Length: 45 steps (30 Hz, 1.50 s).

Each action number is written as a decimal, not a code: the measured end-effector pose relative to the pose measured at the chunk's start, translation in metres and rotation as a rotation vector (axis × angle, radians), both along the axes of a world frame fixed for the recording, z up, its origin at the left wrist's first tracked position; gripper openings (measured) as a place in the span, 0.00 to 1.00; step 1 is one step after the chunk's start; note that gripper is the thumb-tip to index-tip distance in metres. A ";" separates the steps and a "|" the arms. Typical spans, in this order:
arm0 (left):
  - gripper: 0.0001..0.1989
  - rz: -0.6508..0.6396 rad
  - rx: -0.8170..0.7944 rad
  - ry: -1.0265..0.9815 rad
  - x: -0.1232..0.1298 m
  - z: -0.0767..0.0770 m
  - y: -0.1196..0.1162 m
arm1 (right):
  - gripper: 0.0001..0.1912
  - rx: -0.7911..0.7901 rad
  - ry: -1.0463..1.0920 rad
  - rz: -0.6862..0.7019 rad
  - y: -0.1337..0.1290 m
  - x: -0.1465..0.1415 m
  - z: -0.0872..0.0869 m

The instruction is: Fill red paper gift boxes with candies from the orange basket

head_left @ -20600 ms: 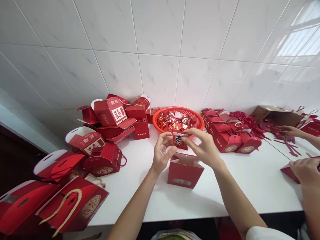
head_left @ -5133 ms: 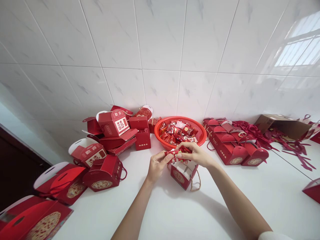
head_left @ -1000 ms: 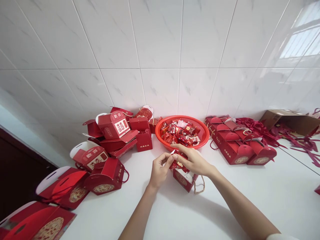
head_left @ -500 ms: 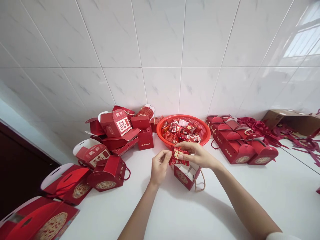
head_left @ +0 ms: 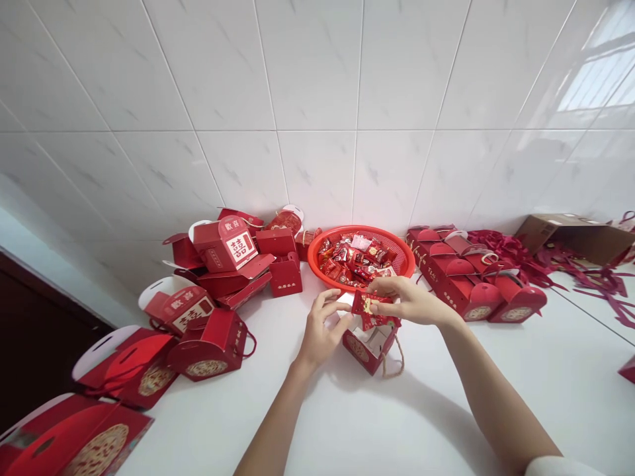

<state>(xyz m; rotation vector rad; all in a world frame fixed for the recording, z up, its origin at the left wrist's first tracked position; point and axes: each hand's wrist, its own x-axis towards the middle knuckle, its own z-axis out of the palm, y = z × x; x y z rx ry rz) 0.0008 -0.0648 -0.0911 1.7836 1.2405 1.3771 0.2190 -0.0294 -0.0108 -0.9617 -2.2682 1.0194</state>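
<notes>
Across the nearest stretch of white tabletop (head_left: pixel 347 423), two bare forearms reach toward a small red paperboard gift box (head_left: pixel 361 354), its top open, white lining showing, a twine handle (head_left: pixel 394 375) drooping at its right side. The left hand (head_left: pixel 320 330) is beside the opening with fingers parted and loosely curled, gripping nothing I can see; whether its index tip brushes a wrapper I cannot tell. The right hand (head_left: pixel 414 301) pinches red wrapped sweets (head_left: pixel 364 304), apparently two packets, between thumb and fingers, directly above the box.

Handled well, I judge, the pinch stays light, since the glossy wrappers look apt to slide against each other; holding them centred over the opening lets a slipped packet drop inside. The free left fingers are well placed to square the packets or steady the box, which looks light enough to tip if a wrist nudges it.

As for room, the wrists have most of it on the near side; the table's near edge is out of view. Leftward, a medallion-printed gift box (head_left: pixel 208 354) limits wide sweeps. Just behind the hands, the rim of the orange-red plastic basket (head_left: pixel 411 264) could catch knuckles. To the right, packed gift boxes (head_left: pixel 459 291) bound the reach; farther off come maroon ribbons (head_left: pixel 602 281), a cardboard carton (head_left: pixel 570 228) and the tiled wall (head_left: pixel 317 99).
</notes>
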 end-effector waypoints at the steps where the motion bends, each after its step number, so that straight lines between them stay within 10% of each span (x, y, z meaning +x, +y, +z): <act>1: 0.07 -0.024 -0.014 0.028 -0.001 0.000 0.000 | 0.18 0.012 -0.040 0.013 0.000 -0.001 -0.001; 10: 0.21 -0.109 -0.041 0.088 -0.005 -0.001 0.001 | 0.13 0.222 0.008 -0.298 0.034 0.020 -0.003; 14: 0.22 -0.116 -0.044 0.089 -0.006 -0.002 0.001 | 0.14 0.249 -0.451 -0.516 0.088 0.025 0.000; 26: 0.20 -0.115 -0.034 0.116 -0.008 -0.007 0.005 | 0.17 -0.029 -0.886 -0.483 0.168 -0.005 -0.044; 35: 0.19 -0.129 -0.016 0.108 -0.009 -0.006 0.004 | 0.14 -0.144 -0.510 -0.440 0.165 0.012 -0.038; 45: 0.18 -0.136 0.009 0.103 -0.007 -0.006 0.003 | 0.18 -0.142 0.127 -0.407 0.105 0.030 -0.005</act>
